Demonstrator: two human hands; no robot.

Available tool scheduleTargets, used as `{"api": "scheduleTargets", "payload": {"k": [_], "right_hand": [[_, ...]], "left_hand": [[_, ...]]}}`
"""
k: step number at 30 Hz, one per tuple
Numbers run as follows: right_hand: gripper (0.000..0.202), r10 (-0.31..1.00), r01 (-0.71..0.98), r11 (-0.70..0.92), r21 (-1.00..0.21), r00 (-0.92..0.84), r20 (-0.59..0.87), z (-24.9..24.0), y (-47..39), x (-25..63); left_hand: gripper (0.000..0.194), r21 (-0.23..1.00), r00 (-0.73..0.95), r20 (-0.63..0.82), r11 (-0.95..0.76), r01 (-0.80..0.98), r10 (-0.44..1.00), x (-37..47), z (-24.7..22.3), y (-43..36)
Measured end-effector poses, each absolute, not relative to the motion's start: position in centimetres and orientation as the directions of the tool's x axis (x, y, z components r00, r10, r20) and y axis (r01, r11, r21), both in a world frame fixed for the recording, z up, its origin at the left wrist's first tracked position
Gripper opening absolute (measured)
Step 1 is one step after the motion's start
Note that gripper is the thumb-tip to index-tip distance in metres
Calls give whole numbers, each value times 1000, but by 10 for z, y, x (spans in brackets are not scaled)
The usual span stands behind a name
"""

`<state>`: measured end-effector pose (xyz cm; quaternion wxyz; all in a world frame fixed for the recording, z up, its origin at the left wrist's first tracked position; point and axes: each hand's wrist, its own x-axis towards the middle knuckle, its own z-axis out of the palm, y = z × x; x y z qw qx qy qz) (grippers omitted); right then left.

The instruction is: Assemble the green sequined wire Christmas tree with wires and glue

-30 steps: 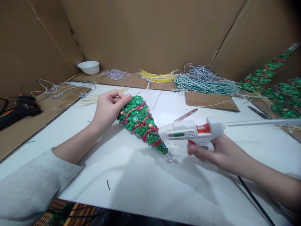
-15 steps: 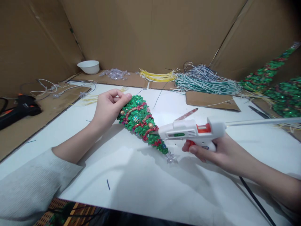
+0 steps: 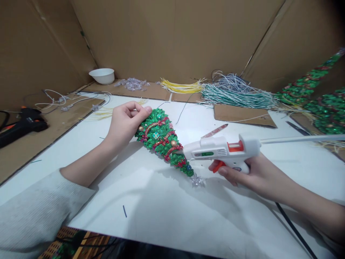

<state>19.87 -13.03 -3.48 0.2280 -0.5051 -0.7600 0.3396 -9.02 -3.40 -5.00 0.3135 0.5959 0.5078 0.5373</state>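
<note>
Pinched by its wide end in my left hand [image 3: 126, 120], a small green decorated tree [image 3: 159, 136] slants down to the right above the white tabletop. Red garlands, bows and small balls cover it, and a clear star [image 3: 198, 181] sits at its narrow tip. My right hand [image 3: 242, 176] is wrapped round the handle of a white glue gun [image 3: 215, 148], a finger at the orange trigger. The gun's nozzle meets the lower part of the tree; the exact contact spot is hard to make out. A long glue stick [image 3: 302, 139] extends from the gun's back.
A black glue gun [image 3: 24, 126] lies at left. Along the back are a white bowl [image 3: 104, 76], clear stars [image 3: 132, 84], yellow wires [image 3: 182, 86], green-and-white wires [image 3: 237, 96] and a cardboard piece [image 3: 244, 115]. More decorated trees [image 3: 309, 81] stand right, near a dark blade-like tool [image 3: 298, 128].
The view has shifted very slightly. Both hands, the tree and the white glue gun keep nearly the same positions.
</note>
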Motion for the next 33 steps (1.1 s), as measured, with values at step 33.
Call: {"api": "scheduleTargets", "payload": {"k": [33], "right_hand": [[24,922,615,267,-742,-388,11,-34,-131,199]], "left_hand": [[30,913,-107,355,-320,253,929,-89,-52,-35]]}}
